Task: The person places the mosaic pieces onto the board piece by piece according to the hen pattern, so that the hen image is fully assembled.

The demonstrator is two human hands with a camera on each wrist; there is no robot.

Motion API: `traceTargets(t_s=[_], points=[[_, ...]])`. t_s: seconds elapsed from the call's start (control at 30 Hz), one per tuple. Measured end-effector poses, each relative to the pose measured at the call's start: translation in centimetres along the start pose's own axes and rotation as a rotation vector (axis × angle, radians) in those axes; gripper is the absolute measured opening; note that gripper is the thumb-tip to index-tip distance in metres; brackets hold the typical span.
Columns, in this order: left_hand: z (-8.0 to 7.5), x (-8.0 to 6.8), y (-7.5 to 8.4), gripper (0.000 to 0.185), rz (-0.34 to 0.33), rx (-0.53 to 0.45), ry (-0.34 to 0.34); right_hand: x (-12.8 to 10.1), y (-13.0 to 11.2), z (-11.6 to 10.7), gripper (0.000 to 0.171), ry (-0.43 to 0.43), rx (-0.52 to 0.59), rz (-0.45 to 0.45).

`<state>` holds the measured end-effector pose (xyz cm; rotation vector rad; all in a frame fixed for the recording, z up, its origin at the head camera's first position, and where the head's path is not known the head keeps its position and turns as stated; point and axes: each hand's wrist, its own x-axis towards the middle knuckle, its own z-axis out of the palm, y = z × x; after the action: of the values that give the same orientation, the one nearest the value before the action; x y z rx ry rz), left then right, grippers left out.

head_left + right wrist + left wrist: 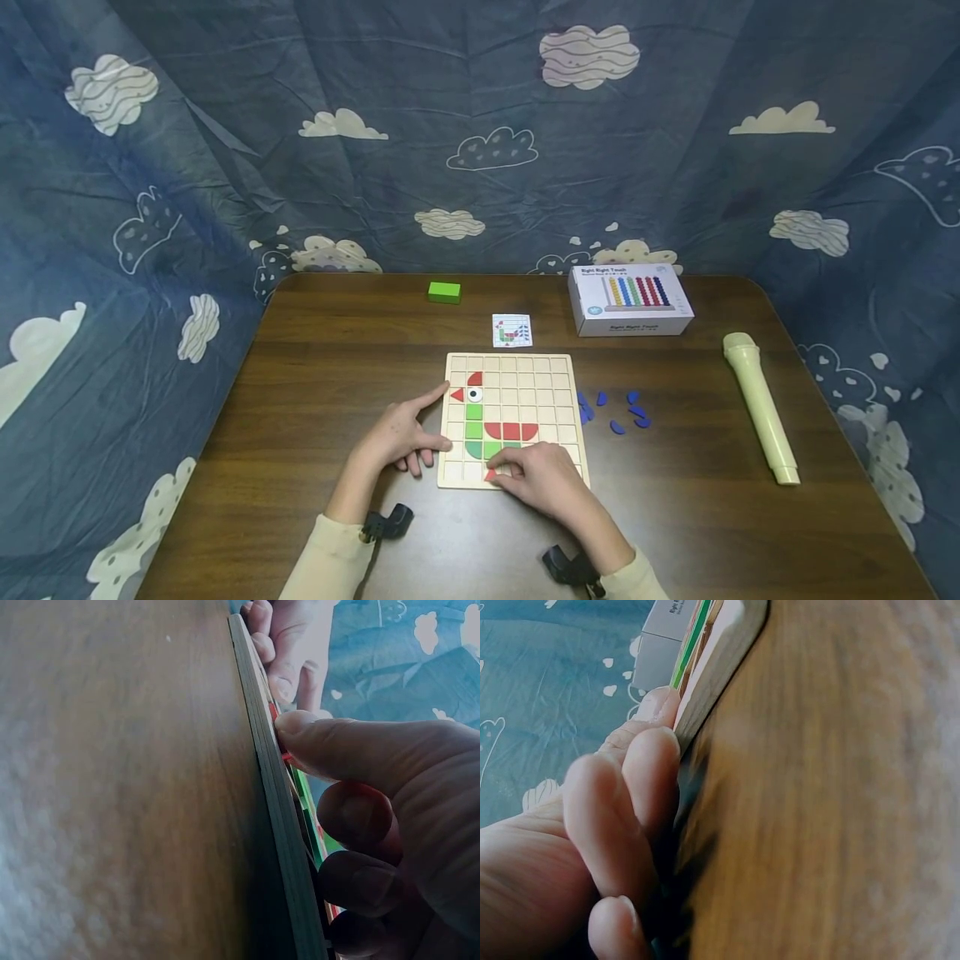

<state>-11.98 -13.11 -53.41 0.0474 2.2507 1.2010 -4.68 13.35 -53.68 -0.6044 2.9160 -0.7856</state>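
Board (512, 367) steadied at its left edge by flat left hand (395, 437) while a red piece (491, 474) is pressed down by curled right hand (542, 481).

Head view: looking down and forward over the whole tabletop (315, 350). Wrist views: skimming the wood at grazing level, very close, from opposite sides; sharing the puzzle board (555, 367) edge.

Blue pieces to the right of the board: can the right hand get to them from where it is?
Probably yes. The right hand rests on the board's near edge, and the blue pieces lie loose on bare table just beyond the board's right side, with nothing between them.
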Motion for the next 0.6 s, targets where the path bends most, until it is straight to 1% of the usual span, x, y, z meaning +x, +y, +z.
traceTargets(t_s=[0.4,0.6], points=[[0.02,-0.14,0.21,0.1,0.007,0.014,0.008,0.07,-0.02,0.02,0.012,0.007,-0.012,0.019],[-0.02,-0.09,0.12,0.1,0.001,0.01,0.006,0.05,0.05,0.04,0.012,-0.002,0.0,0.026]])
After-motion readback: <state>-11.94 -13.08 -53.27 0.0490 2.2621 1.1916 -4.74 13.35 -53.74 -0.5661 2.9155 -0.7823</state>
